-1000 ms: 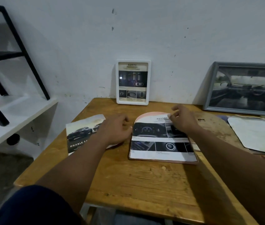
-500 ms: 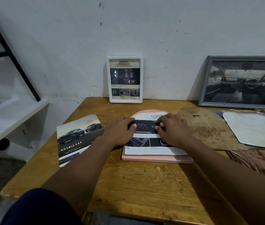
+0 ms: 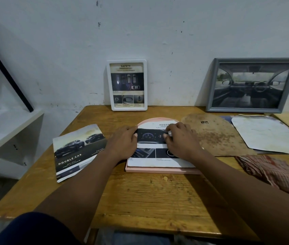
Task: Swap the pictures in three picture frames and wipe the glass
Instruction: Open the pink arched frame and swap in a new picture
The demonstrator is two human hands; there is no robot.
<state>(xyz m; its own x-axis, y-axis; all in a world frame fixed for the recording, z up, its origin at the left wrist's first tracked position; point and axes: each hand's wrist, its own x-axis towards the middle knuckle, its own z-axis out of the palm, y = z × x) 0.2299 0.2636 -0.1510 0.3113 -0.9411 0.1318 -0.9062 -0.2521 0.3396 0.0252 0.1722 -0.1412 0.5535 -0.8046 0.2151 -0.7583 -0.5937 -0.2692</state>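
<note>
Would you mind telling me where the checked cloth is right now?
In the head view, the checked cloth lies on the table, at its right side, nearer than the brown backing board, right of the pink frame.

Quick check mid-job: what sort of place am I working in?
Probably a home or workshop corner: a worn wooden table against a scuffed white wall, a white shelf unit at the left, and a white frame and a grey frame leaning on that wall.

Single head view, looking forward and down, near table (image 3: 140, 197)
</note>
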